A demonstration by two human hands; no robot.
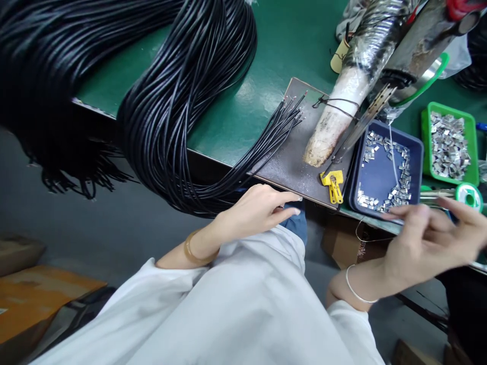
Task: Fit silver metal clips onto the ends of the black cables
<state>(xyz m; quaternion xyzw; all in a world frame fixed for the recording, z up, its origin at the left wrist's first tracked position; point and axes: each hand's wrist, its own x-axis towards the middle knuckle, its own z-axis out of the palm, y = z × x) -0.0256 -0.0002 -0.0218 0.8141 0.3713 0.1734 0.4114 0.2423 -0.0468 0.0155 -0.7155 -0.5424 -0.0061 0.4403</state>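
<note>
My left hand (pixel 266 205) is at the front edge of the bench, index finger and thumb stretched out and apart, with nothing visible between them. Close by, a bundle of black cables (pixel 262 147) lies with its stripped ends on a dark board (pixel 319 185). My right hand (pixel 433 243), somewhat blurred, hovers over the bench edge in front of a blue tray (pixel 416 162) of small metal pieces (pixel 405 192). Its fingers are spread and no held thing shows. A yellow tool (pixel 333 185) rests on the board between the two hands.
A green bin (pixel 426 147) of metal parts and a solder wire spool (pixel 468 196) stand at the right. A white-ended wrapped duct (pixel 335 116) and a soldering iron (pixel 361 126) reach down over the board. Large coils of black cable (pixel 160 101) cover the left of the green bench (pixel 281 45).
</note>
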